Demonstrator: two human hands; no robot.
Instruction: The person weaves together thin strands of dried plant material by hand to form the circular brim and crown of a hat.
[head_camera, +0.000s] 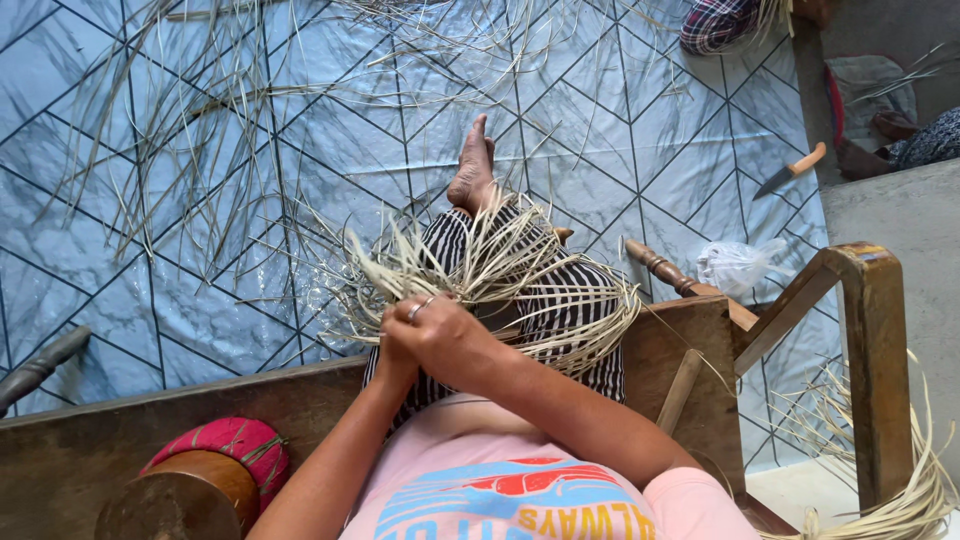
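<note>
Sitting on a wooden bench, the person holds a bunch of pale dry straw strips over a lap in striped trousers. The strips are thin, flat and light tan. They fan out in all directions from the hands, and some curl round in loops on the side away from the knife. The right hand is closed tight around the strips, with a ring on one finger. The left hand sits just behind it, mostly hidden, so I cannot tell how its fingers are. More loose strips lie on the blue patterned floor sheet past the lap.
</note>
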